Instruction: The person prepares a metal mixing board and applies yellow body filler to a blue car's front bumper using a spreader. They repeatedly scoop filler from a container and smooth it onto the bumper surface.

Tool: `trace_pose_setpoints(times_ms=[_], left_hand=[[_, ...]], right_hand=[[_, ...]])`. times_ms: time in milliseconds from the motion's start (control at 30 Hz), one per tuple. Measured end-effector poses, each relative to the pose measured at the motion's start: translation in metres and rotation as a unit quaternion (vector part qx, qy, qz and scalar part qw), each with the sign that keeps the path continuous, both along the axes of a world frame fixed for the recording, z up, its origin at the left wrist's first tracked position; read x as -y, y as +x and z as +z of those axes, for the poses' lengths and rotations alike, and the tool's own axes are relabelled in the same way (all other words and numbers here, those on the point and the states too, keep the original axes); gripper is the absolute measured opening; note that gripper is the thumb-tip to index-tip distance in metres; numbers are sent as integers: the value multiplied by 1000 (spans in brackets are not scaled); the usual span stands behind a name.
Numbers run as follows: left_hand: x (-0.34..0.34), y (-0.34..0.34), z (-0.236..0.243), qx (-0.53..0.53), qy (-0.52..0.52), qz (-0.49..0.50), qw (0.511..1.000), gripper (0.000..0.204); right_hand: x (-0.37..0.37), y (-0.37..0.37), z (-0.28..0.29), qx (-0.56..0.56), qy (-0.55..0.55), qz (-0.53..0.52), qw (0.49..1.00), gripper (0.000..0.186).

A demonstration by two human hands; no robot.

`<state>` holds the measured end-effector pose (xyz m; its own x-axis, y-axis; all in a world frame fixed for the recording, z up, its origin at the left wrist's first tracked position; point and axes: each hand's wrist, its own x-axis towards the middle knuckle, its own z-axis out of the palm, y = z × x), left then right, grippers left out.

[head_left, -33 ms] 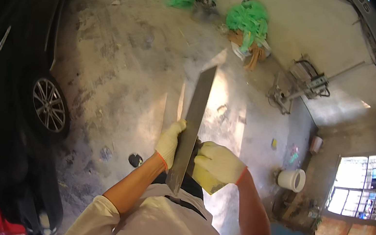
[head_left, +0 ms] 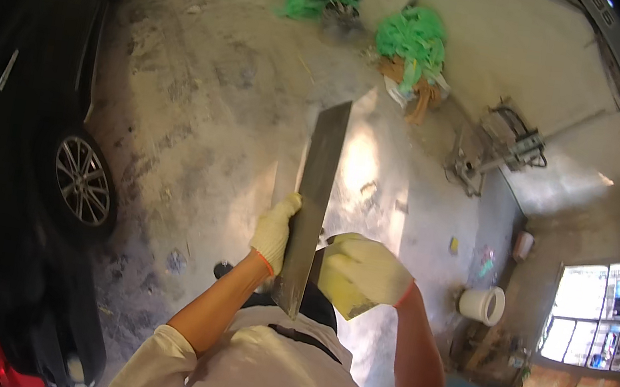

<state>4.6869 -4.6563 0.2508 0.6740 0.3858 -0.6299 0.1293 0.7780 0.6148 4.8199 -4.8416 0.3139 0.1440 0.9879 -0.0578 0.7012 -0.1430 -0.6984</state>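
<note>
Black car (head_left: 38, 118) left, white bucket (head_left: 482, 304) right — grey panel (head_left: 316, 194) held between.

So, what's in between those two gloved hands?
In the head view, a long, flat grey panel is between the left hand and the right hand.

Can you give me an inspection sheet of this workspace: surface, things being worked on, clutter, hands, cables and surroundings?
Surface: floor is stained and scuffed, with bright patches of light.
Job's things: long grey panel, held above the floor; yellow piece beside it, material unclear.
Clutter: green sheeting in heaps at the far side; white bucket and small yellow scrap to the right.
Hands: both gloved; left hand grips the panel's left edge; right hand holds the yellow piece, contact with the panel unclear.
Cables: nothing clearly seen.
Surroundings: dark car on the left; metal-framed equipment by the wall; bright window on the right.
</note>
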Motion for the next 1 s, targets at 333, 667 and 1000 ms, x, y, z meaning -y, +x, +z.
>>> trace_pose_setpoints(times_ms=[333,667,1000], left_hand=[[-334,234,-23,-191,458,153,855,60],[-637,408,-16,-307,487,177,798,62],[-1060,643,-18,-255,386,275,843,70]], right_hand=[[-348,267,-23,-116,85,-244,959,35],[-753,452,-24,72,119,8,990,21],[-1056,698,-107,-161,-49,-200,965,24]])
